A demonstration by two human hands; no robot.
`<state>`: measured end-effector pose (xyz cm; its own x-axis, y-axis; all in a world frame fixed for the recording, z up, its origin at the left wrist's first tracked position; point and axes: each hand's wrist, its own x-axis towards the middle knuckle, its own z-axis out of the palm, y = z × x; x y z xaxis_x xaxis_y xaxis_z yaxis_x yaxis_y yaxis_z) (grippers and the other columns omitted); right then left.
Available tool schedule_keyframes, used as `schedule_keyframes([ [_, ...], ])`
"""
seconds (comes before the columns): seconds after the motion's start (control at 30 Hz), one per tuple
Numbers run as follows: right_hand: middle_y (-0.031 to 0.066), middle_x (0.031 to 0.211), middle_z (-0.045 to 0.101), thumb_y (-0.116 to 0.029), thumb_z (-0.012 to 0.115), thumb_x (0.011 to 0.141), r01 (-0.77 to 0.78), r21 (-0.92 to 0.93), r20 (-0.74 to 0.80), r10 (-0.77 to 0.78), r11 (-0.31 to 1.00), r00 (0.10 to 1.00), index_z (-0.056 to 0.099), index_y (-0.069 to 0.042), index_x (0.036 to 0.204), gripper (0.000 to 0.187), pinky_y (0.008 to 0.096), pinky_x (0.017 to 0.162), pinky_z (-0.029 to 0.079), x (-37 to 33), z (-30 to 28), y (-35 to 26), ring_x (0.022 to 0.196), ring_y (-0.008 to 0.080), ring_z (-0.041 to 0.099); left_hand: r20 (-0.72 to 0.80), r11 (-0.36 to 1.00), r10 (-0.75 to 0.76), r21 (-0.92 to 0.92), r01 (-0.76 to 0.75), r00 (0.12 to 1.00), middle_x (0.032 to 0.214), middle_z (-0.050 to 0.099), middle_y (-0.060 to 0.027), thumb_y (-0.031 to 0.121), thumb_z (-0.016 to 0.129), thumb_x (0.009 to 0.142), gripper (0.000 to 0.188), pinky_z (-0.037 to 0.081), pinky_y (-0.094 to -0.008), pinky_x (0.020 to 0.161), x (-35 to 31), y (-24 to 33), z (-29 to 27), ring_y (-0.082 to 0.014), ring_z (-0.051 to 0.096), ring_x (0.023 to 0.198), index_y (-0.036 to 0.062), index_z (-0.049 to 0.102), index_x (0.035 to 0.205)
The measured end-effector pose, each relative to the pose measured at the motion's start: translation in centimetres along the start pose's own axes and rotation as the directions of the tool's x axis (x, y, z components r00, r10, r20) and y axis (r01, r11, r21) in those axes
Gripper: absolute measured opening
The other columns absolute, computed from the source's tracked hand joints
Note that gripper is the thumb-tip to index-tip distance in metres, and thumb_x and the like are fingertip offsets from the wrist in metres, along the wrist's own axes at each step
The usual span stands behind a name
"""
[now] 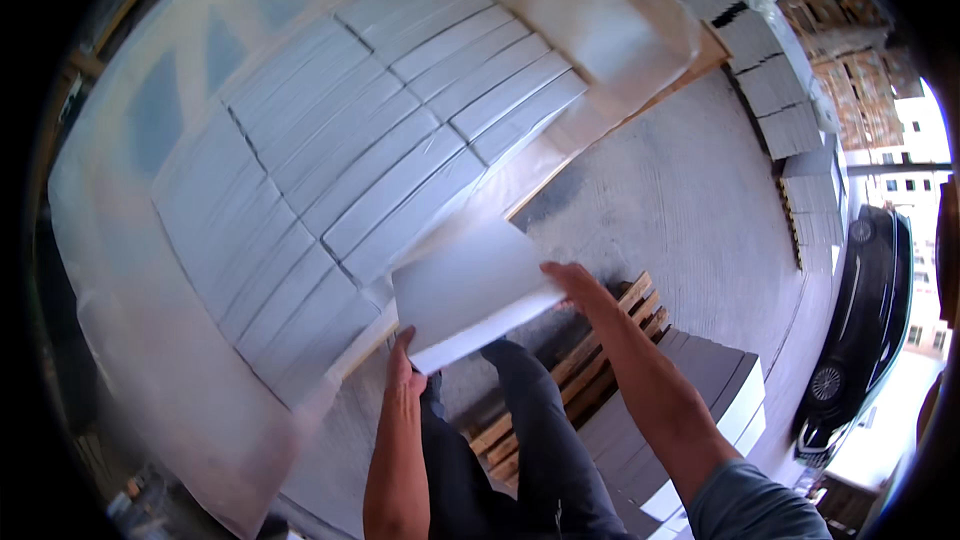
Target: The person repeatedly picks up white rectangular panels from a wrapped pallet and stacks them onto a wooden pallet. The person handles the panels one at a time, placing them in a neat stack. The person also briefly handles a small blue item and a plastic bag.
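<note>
Between my hands is a flat white box (475, 285), held level in front of my legs. My left hand (402, 368) grips its near left corner, thumb up along the side. At the right end, my right hand (568, 285) has its fingers wrapped round the edge. Just beyond the box lies a large crate lined with clear plastic film (190, 430). Inside it, white boxes (380, 130) of the same kind stand in tight rows. The underside of the held box is hidden.
By my right leg is a wooden pallet (580, 370) with stacked white boxes (690, 380) beside it. More white stacks (770, 80) line the far right. A dark car (850, 330) is parked at the right, past the concrete floor (680, 190).
</note>
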<state>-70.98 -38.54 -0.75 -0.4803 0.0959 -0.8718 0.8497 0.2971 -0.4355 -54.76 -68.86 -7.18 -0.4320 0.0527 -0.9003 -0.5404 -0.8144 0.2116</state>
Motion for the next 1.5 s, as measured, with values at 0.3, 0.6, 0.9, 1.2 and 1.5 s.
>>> schedule_keyframes([
  [0.3, 0.0114, 0.072, 0.063, -0.038, 0.06, 0.082, 0.138, -0.082, 0.174, -0.122, 0.987, 0.977, 0.063, 0.009, 0.093, 0.048, 0.0296, 0.042, 0.048, 9.8, 1.7, -4.8, 0.055, 0.0195, 0.061, -0.096, 0.979, 0.059, -0.188, -0.076, 0.994, 0.107, 0.062, -0.0088, 0.042, 0.064, 0.078, 0.054, 0.047, -0.0516, 0.066, 4.0, -0.2, 1.4, -0.0311, 0.061, 0.09, 0.0104, 0.05, 0.119],
  [0.6, 0.0136, 0.071, 0.063, -0.037, 0.06, 0.08, 0.106, -0.15, 0.155, -0.082, 0.983, 0.984, 0.063, 0.011, 0.09, 0.049, 0.029, 0.04, 0.046, 10.1, 2.3, -5.2, 0.055, 0.0194, 0.061, -0.104, 0.957, 0.101, -0.261, -0.125, 0.989, 0.109, 0.06, -0.0115, 0.038, 0.064, 0.081, 0.057, 0.049, -0.0486, 0.072, 4.8, -1.8, 0.9, -0.0279, 0.059, 0.098, 0.0024, 0.047, 0.122],
  [0.9, 0.0197, 0.08, 0.065, -0.045, 0.048, 0.084, 0.081, -0.379, -0.086, -0.122, 0.922, 0.989, 0.064, 0.01, 0.093, 0.058, 0.0335, 0.046, 0.052, 10.4, 3.6, -6.9, 0.065, 0.028, 0.066, -0.078, 0.867, 0.066, -0.488, -0.096, 0.995, 0.116, 0.055, -0.0141, 0.037, 0.045, 0.088, 0.046, 0.048, -0.0549, 0.083, 1.0, -1.0, 2.8, -0.0346, 0.055, 0.106, 0.0027, 0.048, 0.119],
  [1.2, 0.0205, 0.08, 0.064, -0.07, 0.027, 0.086, -0.013, 0.272, -0.141, 0.053, 0.962, 0.989, 0.054, 0.012, 0.106, 0.09, 0.0358, 0.052, 0.056, 12.0, 7.8, -13.2, 0.063, 0.0293, 0.066, -0.035, 0.623, 0.409, -0.719, -0.307, 0.912, 0.126, 0.048, -0.0214, 0.011, 0.047, 0.089, 0.039, 0.031, -0.0497, 0.108, -2.0, 5.8, 8.7, -0.0361, 0.042, 0.122, -0.006, 0.042, 0.123],
  [1.5, 0.0213, 0.101, 0.063, -0.057, 0.047, 0.087, -0.03, 0.223, 0.02, 0.026, 0.974, 0.999, 0.044, 0.008, 0.12, 0.072, 0.0339, 0.054, 0.054, 9.1, 2.5, 0.5, 0.072, 0.028, 0.067, -0.304, 0.981, 0.193, 0.05, -0.186, 0.933, 0.104, 0.058, -0.0114, 0.021, 0.053, 0.088, 0.032, 0.051, -0.0365, 0.076, -2.4, 0.9, 2.8, -0.0247, 0.06, 0.097, 0.001, 0.052, 0.113],
])
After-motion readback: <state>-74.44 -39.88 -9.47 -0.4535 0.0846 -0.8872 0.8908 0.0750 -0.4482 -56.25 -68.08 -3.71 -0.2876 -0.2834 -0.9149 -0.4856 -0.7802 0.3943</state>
